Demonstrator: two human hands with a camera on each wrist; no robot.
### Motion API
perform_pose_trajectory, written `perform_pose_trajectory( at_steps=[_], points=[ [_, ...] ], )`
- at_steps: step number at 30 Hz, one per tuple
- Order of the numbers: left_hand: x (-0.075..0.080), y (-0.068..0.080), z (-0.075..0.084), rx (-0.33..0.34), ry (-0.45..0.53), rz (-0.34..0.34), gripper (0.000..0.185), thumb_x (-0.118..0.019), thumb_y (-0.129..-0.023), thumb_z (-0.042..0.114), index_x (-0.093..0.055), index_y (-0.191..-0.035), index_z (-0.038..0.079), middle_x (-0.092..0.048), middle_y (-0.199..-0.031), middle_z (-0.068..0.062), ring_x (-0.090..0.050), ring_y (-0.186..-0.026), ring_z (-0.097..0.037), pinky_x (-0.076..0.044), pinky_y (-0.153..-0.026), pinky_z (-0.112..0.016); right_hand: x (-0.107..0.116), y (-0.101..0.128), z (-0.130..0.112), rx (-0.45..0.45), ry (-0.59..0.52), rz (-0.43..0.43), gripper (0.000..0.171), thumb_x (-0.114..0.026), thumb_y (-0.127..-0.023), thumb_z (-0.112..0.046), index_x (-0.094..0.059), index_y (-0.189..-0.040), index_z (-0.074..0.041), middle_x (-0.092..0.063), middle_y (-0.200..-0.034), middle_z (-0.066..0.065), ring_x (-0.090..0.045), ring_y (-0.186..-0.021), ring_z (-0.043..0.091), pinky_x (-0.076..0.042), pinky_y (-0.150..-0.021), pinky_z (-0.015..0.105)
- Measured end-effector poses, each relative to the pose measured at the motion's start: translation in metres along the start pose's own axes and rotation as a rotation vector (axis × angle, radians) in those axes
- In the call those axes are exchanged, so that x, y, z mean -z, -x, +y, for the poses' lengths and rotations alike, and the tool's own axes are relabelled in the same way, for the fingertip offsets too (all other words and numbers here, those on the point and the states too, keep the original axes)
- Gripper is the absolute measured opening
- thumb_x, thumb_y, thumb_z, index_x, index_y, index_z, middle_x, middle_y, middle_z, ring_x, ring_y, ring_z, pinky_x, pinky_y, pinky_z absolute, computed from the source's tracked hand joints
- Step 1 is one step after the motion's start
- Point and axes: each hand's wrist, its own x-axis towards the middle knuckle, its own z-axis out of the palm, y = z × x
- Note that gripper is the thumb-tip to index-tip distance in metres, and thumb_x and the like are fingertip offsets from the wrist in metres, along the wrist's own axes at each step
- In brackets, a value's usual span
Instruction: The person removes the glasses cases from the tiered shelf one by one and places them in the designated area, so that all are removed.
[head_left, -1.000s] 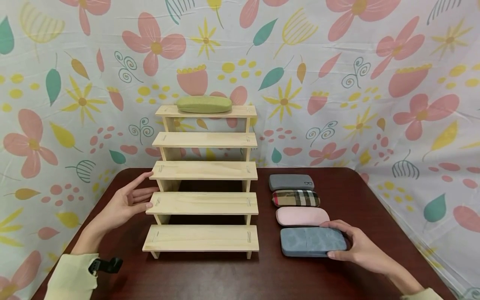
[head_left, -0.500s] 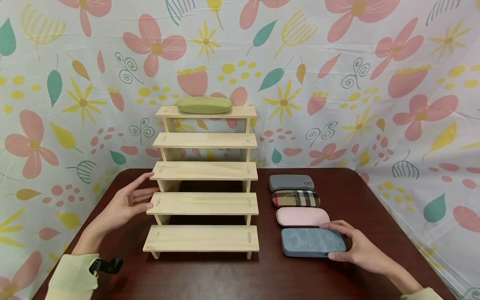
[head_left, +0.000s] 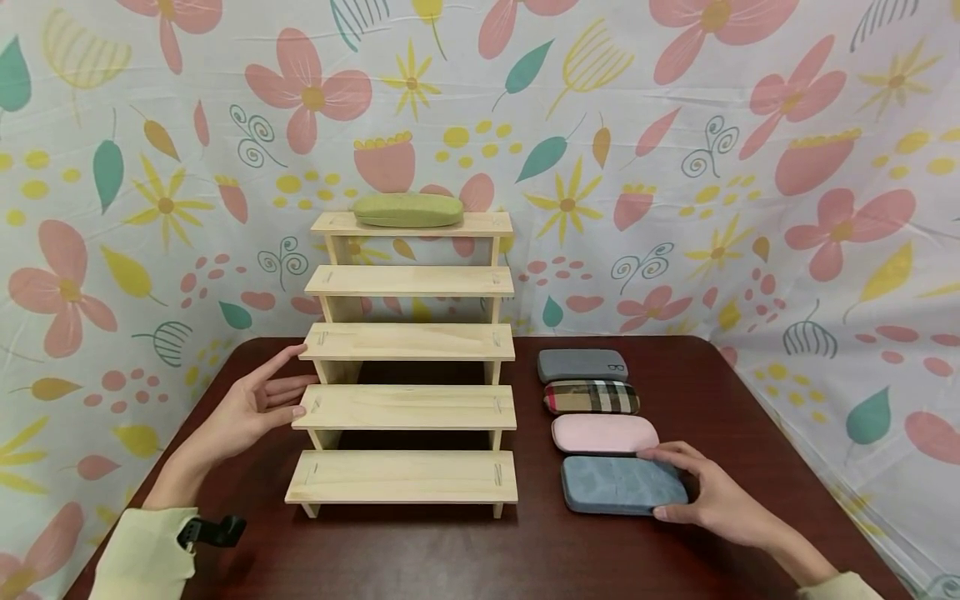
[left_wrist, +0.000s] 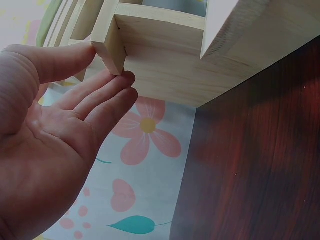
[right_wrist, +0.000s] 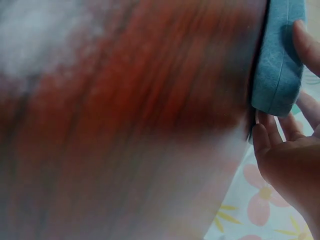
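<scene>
A tiered wooden display shelf stands on the dark table. At its left side, my left hand holds the second board from the bottom, thumb on its end; the index fingertip touches the board above. In the left wrist view, the thumb and the other fingers lie on either side of a board end. To the right, my right hand grips a blue glasses case by its right end, thumb in front and fingers behind. The case lies on the table. A green glasses case sits on the top board.
Behind the blue case, a pink glasses case, a plaid case and a grey case lie in a row. The dark wooden table ends at a floral cloth behind and at the sides.
My right hand has shifted very slightly left at the blue glasses case. The left hand, the shelf and the other cases stay where they were.
</scene>
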Motion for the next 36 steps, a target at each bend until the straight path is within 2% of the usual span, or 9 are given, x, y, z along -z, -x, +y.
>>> perform_pose_trajectory(
  at_steps=[8,15,26,31,36],
  points=[
    [0.0004,0.0004,-0.0005,0.003,0.012,-0.005,0.086,-0.069,-0.096,-0.012,-0.027,-0.168,0.01,-0.049,-0.144,-0.043,-0.062,-0.126,-0.005,-0.06,-0.085,-0.03,-0.0015,-0.002,0.0026,0.016,0.028,0.027,0.068,-0.095,-0.079,-0.017,-0.067,-0.141,-0.013,-0.055,-0.137,0.009,-0.045,-0.125,-0.002,-0.04,-0.094,0.013],
    [0.0001,0.0,-0.0001,0.003,0.013,-0.002,0.086,-0.069,-0.096,-0.012,-0.027,-0.168,0.01,-0.048,-0.144,-0.044,-0.062,-0.125,-0.005,-0.06,-0.085,-0.03,-0.001,-0.0028,0.0026,-0.014,0.044,0.037,0.07,-0.096,-0.078,-0.022,-0.067,-0.142,-0.015,-0.056,-0.136,0.006,-0.045,-0.124,-0.004,-0.039,-0.094,0.012],
    [0.0,-0.0002,0.0001,0.006,0.016,-0.004,0.085,-0.069,-0.096,-0.012,-0.027,-0.168,0.009,-0.048,-0.144,-0.044,-0.062,-0.125,-0.005,-0.061,-0.084,-0.03,0.0054,-0.0026,0.0026,-0.011,0.084,0.044,0.068,-0.097,-0.076,-0.018,-0.069,-0.138,-0.011,-0.057,-0.133,0.008,-0.048,-0.12,0.0,-0.044,-0.091,0.016],
    [-0.0006,0.0,0.0002,0.004,0.016,0.0,0.085,-0.069,-0.097,-0.011,-0.027,-0.168,0.009,-0.046,-0.144,-0.047,-0.062,-0.125,-0.005,-0.06,-0.085,-0.03,0.0056,-0.0027,0.0023,-0.007,0.08,0.047,0.068,-0.097,-0.076,-0.017,-0.069,-0.137,-0.01,-0.057,-0.132,0.008,-0.05,-0.118,0.002,-0.044,-0.09,0.016],
    [-0.0005,-0.0002,0.0,-0.006,0.019,0.0,0.085,-0.069,-0.096,-0.013,-0.027,-0.168,0.009,-0.046,-0.145,-0.045,-0.061,-0.127,-0.006,-0.06,-0.086,-0.029,0.006,-0.0033,0.0024,-0.037,0.057,0.033,0.066,-0.097,-0.077,-0.021,-0.07,-0.138,-0.015,-0.057,-0.132,0.007,-0.05,-0.118,0.002,-0.045,-0.09,0.017]
  ],
)
